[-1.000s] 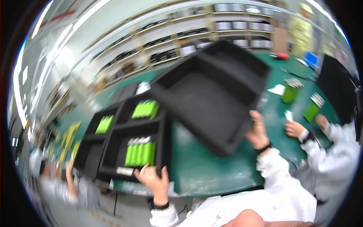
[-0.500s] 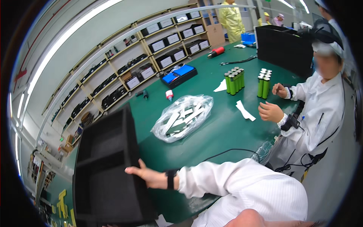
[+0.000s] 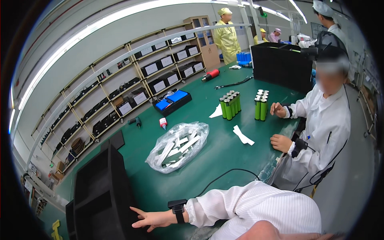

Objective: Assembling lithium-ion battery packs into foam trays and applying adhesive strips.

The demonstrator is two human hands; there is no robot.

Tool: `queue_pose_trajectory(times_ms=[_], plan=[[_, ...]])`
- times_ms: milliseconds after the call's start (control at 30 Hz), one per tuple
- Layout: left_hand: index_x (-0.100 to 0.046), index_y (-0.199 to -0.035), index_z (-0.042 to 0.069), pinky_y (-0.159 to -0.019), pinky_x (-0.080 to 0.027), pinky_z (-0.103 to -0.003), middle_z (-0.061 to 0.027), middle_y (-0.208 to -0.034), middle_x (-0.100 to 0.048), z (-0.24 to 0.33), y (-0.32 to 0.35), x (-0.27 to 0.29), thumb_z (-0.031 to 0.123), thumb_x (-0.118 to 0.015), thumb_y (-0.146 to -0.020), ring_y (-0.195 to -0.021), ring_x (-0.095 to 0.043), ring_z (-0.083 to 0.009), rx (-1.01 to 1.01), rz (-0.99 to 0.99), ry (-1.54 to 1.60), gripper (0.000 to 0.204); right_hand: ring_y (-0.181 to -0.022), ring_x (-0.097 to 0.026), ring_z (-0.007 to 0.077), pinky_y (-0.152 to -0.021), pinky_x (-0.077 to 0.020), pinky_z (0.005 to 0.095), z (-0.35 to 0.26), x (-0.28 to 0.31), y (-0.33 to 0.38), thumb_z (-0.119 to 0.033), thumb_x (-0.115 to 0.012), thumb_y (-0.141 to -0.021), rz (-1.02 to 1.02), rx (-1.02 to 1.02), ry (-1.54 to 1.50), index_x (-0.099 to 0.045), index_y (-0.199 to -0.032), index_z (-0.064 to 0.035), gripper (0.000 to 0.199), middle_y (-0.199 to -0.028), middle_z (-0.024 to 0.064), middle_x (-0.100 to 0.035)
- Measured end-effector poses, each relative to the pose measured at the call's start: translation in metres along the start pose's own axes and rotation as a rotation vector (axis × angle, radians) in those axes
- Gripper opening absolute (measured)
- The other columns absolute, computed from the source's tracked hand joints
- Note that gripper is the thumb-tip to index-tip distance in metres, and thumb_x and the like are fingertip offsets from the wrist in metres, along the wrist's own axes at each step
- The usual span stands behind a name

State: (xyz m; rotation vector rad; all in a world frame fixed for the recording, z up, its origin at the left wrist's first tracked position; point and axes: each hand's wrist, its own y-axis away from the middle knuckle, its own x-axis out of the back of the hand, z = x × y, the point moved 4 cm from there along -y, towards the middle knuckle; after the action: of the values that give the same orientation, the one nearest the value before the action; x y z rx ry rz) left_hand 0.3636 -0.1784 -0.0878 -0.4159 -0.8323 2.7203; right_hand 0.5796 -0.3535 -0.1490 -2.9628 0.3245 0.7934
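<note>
The lower end of the black tray (image 3: 121, 184) is cut off by the dark round rim of the view, and its inside is so dim that I cannot make out whether something lies on its floor. At its left side one more black edge (image 3: 70, 214) shows, mostly hidden, and a yellow piece (image 3: 56, 231) is cut at seven o'clock of the view. The left hand is outside the view, so I cannot tell its state.

The right hand (image 3: 152, 219) is open, with spread fingers, and grips nothing. Taken from this hand, the tray stands at ten o'clock, its near wall just beside the fingertips — whether they touch it, I cannot tell. The clear bag (image 3: 180, 147) with white strips lies on the green table (image 3: 216, 160) between twelve and one o'clock. Farther away, at one o'clock, stands the larger group of green cells (image 3: 230, 106), and toward half past one the smaller group (image 3: 261, 106). The co-worker's hands (image 3: 281, 143) are at two o'clock, well apart from it.
</note>
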Motion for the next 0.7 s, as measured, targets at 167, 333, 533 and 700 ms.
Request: queue_pose_trajectory(times_ms=[167,333,533,700], plan=[[-0.029,-0.141,0.014,-0.105,-0.033,-0.044,-0.021,-0.142,-0.03,-0.003,-0.006,0.004,0.024,-0.06,-0.088,-0.124,-0.04,-0.0336,-0.017,-0.035,0.002,0.062,-0.145,-0.001,0.0358,-0.107,-0.028,0.0579,-0.012,-0.019,-0.002,-0.066,-0.065,-0.077,0.137,0.016,0.123,0.019,-0.149,-0.0235,0.118,-0.155,0.0206,0.012],[-0.022,-0.146,0.016,-0.105,-0.033,-0.045,-0.023,-0.146,-0.024,-0.008,-0.015,0.011,0.023,-0.061,-0.086,-0.126,-0.037,-0.0356,-0.053,-0.091,0.007,0.072,-0.144,-0.002,0.0384,-0.105,-0.0204,0.0663,-0.014,-0.014,-0.031,-0.079,-0.06,-0.07,0.32,-0.026,0.105,0.02,-0.149,-0.0233,0.125,-0.156,0.0191,0.011],[-0.016,-0.151,0.017,-0.103,-0.034,-0.046,-0.0251,-0.147,-0.023,-0.062,-0.063,0.068,0.02,-0.06,-0.084,-0.126,-0.036,-0.0373,-0.678,-0.612,0.517,0.079,-0.144,0.008,0.0411,-0.109,-0.0093,0.0628,-0.01,-0.02,-0.046,-0.084,-0.057,-0.066,0.336,-0.043,0.142,0.025,-0.147,-0.0246,0.129,-0.154,0.0279,0.008],[-0.019,-0.148,0.011,-0.104,-0.033,-0.046,-0.025,-0.146,-0.024,0.003,-0.028,0.012,0.018,-0.059,-0.084,-0.125,-0.036,-0.0357,0.186,0.086,-0.203,0.076,-0.145,0.002,0.0387,-0.113,-0.0091,0.0545,-0.013,-0.009,-0.049,-0.074,-0.063,-0.07,0.364,0.01,0.11,0.023,-0.148,-0.0167,0.129,-0.154,0.0289,0.002]])
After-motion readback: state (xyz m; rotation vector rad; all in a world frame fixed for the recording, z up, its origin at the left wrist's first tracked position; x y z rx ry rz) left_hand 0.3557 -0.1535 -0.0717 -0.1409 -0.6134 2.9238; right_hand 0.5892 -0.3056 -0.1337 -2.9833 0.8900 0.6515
